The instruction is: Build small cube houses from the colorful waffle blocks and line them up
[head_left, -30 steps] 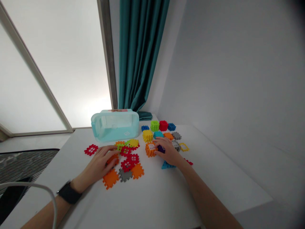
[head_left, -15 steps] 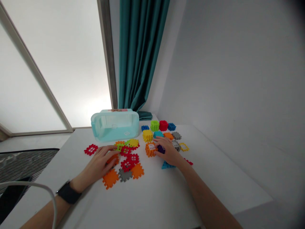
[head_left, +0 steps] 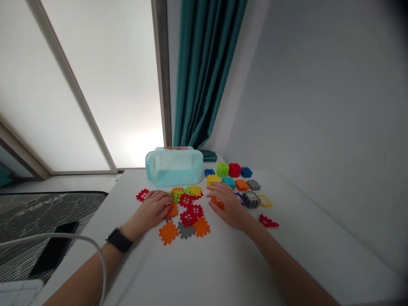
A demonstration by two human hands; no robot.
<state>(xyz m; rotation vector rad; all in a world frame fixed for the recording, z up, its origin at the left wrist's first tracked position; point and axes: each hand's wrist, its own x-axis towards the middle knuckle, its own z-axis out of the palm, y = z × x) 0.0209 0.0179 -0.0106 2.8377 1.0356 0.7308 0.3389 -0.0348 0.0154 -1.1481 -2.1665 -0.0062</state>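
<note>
My left hand [head_left: 156, 206] lies on the table's left side, fingers stretched out with their tips on an orange notched tile [head_left: 172, 210]. My right hand [head_left: 228, 205] curves over an orange notched block [head_left: 217, 202], fingers behind it and thumb in front, covering much of it. Just right of that hand are a purple windowed piece [head_left: 239, 198] and a grey windowed block [head_left: 251, 199]. Between my hands lie red window tiles [head_left: 191, 214], a grey tile [head_left: 186, 230], two orange tiles [head_left: 168, 233] and a yellow tile [head_left: 195, 191].
A pale turquoise bin [head_left: 174, 168] lies on its side at the back, opening towards me. Sorted stacks stand behind my right hand: yellow [head_left: 213, 179], green [head_left: 222, 170], red [head_left: 235, 170]. A yellow frame [head_left: 265, 201] and red piece [head_left: 268, 221] lie right. A white cable [head_left: 79, 238] crosses lower left.
The view has turned left, shifting everything rightward. My right hand has left the purple piece, which stands beside the grey block, and moved over the orange block. My left hand stays near the orange tile.
</note>
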